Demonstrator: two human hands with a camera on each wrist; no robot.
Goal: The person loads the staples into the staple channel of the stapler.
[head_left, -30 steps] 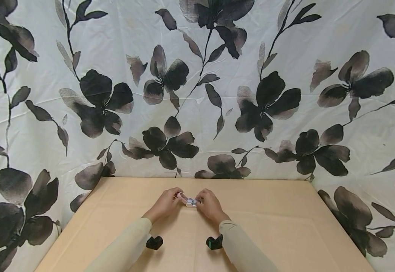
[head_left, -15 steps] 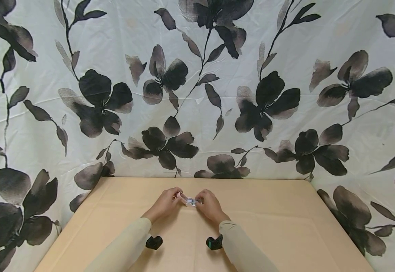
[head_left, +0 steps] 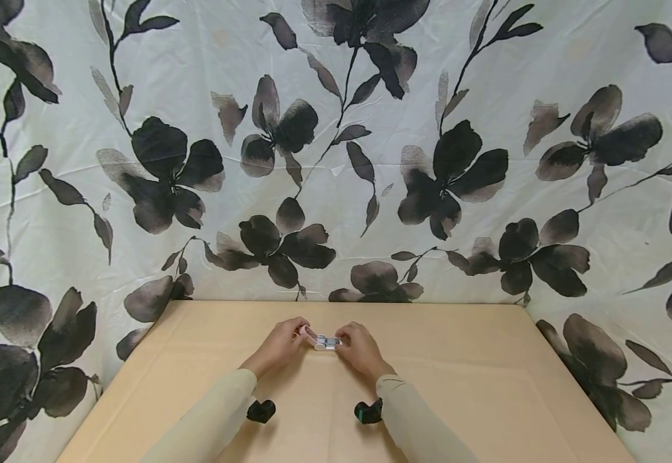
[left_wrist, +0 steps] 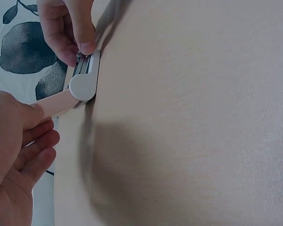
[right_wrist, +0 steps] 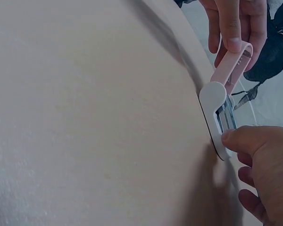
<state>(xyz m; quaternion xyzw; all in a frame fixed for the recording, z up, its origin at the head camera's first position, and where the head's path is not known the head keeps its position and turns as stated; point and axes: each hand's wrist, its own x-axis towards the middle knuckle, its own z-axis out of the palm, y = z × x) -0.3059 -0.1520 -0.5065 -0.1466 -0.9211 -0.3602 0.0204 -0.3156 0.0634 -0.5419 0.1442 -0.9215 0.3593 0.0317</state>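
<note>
No words, brand, number or sign can be read. Near the thumb of the left hand, inside the pink arm of the stapler, are marks too small to make out.

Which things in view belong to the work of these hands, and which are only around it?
In the work:
opened pink-and-white stapler
left hand, pinching the pink arm
right hand, at the metal rail

Only around it:
tan tabletop
flower-patterned cloth
black camera at left wrist
black camera at right wrist
</note>
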